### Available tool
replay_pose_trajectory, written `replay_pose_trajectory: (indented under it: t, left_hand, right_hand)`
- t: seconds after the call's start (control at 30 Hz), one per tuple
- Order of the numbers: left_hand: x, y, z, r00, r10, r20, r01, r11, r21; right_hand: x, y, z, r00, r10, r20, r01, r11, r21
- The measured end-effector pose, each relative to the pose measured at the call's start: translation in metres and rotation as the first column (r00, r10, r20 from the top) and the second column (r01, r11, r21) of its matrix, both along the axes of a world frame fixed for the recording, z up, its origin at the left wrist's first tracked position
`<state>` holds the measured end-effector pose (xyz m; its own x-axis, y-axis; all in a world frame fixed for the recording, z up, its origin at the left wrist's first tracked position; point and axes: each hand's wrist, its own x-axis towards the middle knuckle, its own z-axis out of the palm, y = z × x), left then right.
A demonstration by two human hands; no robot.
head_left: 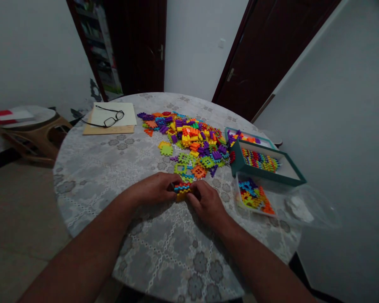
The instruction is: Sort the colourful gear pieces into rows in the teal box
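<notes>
Between my two hands is a small stack of interlocking plastic tiles (182, 190), with blue, red and yellow-orange edges showing. My left hand (159, 187) grips its left end, fingers curled round it. From the other side my right hand (206, 200) holds the right end between thumb and fingers. The stack is low over the table, and I cannot tell whether it touches the cloth. Just beyond my fingers lie a green square tile (180, 168) and an orange window tile (198, 171), at the near edge of a big colourful pile of plastic pieces (189, 136).
On the right stand a green box (268, 179) with rows of tiles, its lid (268, 143) holding pieces, and a clear plastic tub (255, 212). Glasses (110, 122) rest on papers (126, 110) at the back left. A patterned cloth covers the round table (91, 181).
</notes>
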<state>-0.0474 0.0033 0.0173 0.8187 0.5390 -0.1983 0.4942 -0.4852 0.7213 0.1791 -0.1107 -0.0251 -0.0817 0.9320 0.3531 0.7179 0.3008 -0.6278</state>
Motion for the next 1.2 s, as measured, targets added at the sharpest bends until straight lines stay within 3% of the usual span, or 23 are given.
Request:
replay_pose_trajectory:
  t: [0.13,0.3,0.4,0.53,0.7,0.87,1.07,1.2]
  left_hand:
    - [-0.002,-0.001,0.003,0.999,-0.033,0.022,0.034,0.999,-0.034]
    - [0.002,-0.003,0.001,0.999,0.02,0.029,-0.022,0.997,0.073]
    - [0.004,-0.003,-0.001,0.999,0.029,0.026,-0.031,0.996,0.083]
    - [0.003,-0.002,-0.002,0.999,0.039,0.035,-0.042,0.994,0.102]
    - [0.002,-0.003,-0.002,0.999,0.028,0.034,-0.032,0.993,0.111]
    - [0.002,-0.003,0.0,1.0,0.015,0.017,-0.016,0.995,0.098]
    - [0.002,-0.003,0.0,1.0,0.027,0.009,-0.028,0.993,0.117]
    - [0.002,-0.003,0.0,1.0,0.03,0.001,-0.03,0.994,0.109]
  right_hand:
    - [-0.004,0.0,-0.003,0.999,-0.014,0.035,0.013,0.999,0.039]
    - [-0.001,0.002,-0.001,1.0,0.018,0.016,-0.019,0.995,0.094]
    - [0.01,0.008,0.002,0.999,-0.028,0.029,0.022,0.984,0.179]
    - [0.028,0.018,-0.004,0.956,-0.177,0.235,0.115,0.96,0.254]
    - [0.032,0.023,-0.023,0.873,-0.254,0.416,0.185,0.962,0.2]
    - [0.03,0.023,-0.025,0.857,-0.315,0.409,0.268,0.949,0.168]
    - [0.04,0.024,-0.018,0.863,-0.298,0.407,0.229,0.95,0.211]
    - [0.045,0.021,-0.003,0.903,-0.325,0.281,0.258,0.933,0.251]
